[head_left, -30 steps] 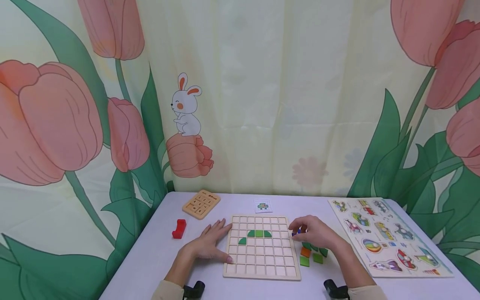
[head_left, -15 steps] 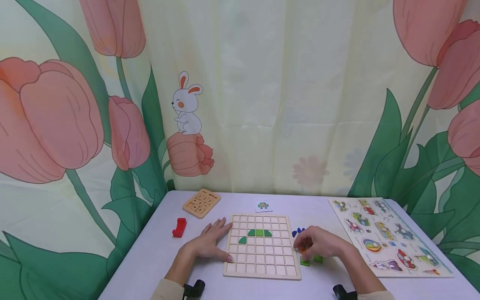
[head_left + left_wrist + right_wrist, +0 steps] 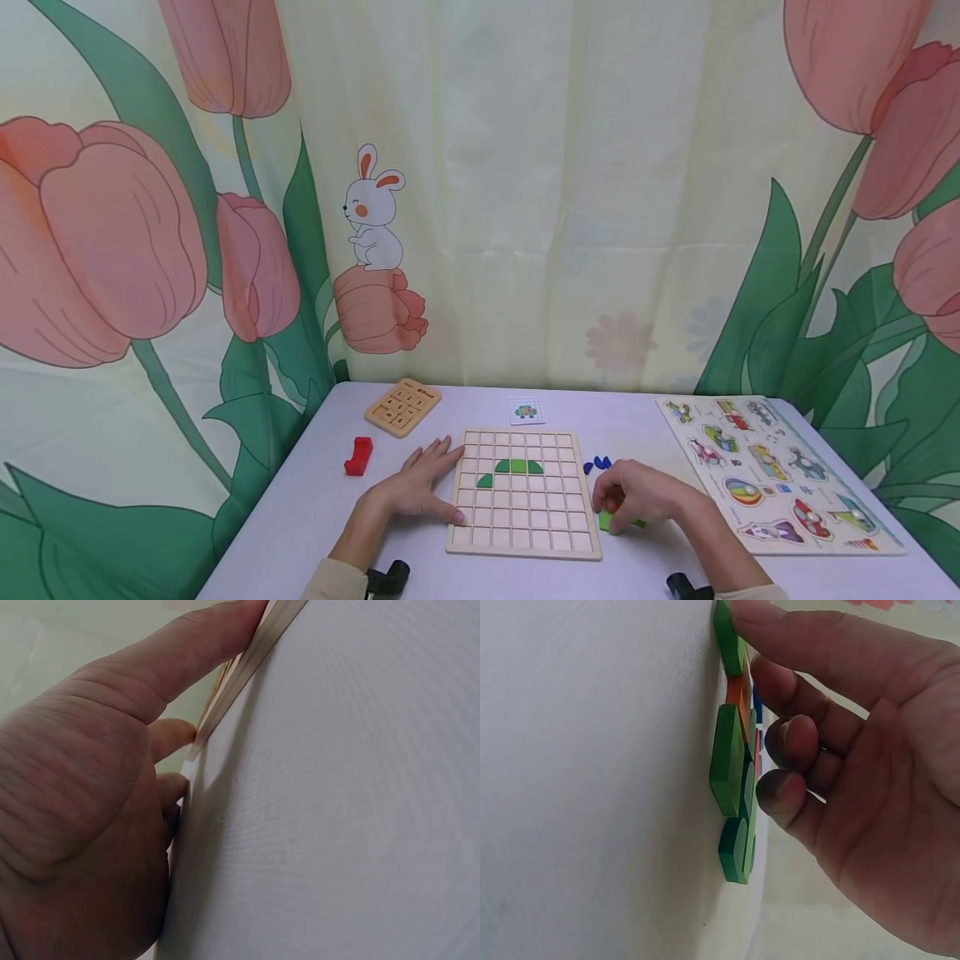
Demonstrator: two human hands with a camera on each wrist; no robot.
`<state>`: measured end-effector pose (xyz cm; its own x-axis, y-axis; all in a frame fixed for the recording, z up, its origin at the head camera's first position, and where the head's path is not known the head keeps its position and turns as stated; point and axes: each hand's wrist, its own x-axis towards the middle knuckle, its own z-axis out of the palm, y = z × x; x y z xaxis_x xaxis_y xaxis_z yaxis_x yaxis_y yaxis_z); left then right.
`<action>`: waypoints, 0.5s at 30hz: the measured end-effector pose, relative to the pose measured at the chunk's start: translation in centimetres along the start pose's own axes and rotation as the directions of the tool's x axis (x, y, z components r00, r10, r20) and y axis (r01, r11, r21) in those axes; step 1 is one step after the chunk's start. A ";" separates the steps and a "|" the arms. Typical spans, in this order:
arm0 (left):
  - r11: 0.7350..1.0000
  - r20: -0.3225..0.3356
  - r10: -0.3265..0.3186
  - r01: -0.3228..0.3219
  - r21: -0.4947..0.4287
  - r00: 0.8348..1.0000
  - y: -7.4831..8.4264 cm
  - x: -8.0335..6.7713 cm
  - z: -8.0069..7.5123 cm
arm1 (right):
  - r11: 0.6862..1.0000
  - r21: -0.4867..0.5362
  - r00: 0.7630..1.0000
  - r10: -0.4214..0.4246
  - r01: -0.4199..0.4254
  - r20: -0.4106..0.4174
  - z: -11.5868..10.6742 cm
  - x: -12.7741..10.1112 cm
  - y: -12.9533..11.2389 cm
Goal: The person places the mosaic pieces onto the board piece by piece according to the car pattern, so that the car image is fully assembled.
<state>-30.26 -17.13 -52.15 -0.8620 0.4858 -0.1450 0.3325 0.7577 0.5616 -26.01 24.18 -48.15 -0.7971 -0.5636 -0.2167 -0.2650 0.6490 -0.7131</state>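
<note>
In the head view my left hand [image 3: 420, 485] lies spread at the left side of a wooden grid board [image 3: 525, 553]; its thumb and fingers touch the frame. The board's wooden edge [image 3: 251, 660] also shows under that thumb in the left wrist view. Green tiles [image 3: 517, 467] sit in the board's cells. Right of the board, my right hand [image 3: 645, 492] bends over loose tiles. Its thumb and index finger pinch a light green square tile [image 3: 727, 637] at opposite edges, low at the table. Beside it lie an orange tile [image 3: 737, 697] and further green tiles [image 3: 727, 761].
Small blue pieces [image 3: 597, 463] lie above the right hand. A picture card [image 3: 527, 411] is behind the board. A wooden number board [image 3: 402, 408] and a red block [image 3: 358, 457] stand at the left. A large picture puzzle [image 3: 780, 475] covers the table's right side.
My right hand has moved from the blue pieces toward me, over the orange and green tiles, uncovering the blue pieces. The left hand stays at the board.
</note>
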 end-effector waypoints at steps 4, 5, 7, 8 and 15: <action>1.000 0.000 0.003 -0.003 0.001 1.000 0.0 0.0 0.0 | 1.000 -0.010 1.000 -0.014 0.014 -0.005 0.1 0.0 0.0; 1.000 0.001 0.003 -0.003 0.000 1.000 -0.1 0.0 0.0 | 1.000 -0.011 1.000 -0.015 0.015 -0.005 0.1 0.0 0.0; 1.000 0.002 0.001 -0.001 -0.005 1.000 -0.1 0.0 0.0 | 1.000 -0.016 1.000 -0.008 0.008 -0.007 0.2 0.1 -0.1; 1.000 0.002 0.000 0.000 -0.006 1.000 -0.1 0.0 0.0 | 1.000 -0.019 1.000 -0.004 0.004 -0.007 0.2 0.1 0.0; 1.000 -0.003 -0.007 0.007 -0.009 1.000 0.0 -0.1 0.1 | 0.999 -0.022 1.000 0.026 -0.027 -0.008 0.5 0.3 -0.4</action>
<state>-30.16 -17.09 -52.17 -0.8657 0.4787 -0.1465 0.3227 0.7574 0.5676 -25.89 23.53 -48.23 -0.8083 -0.5420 -0.2299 -0.2554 0.6746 -0.6926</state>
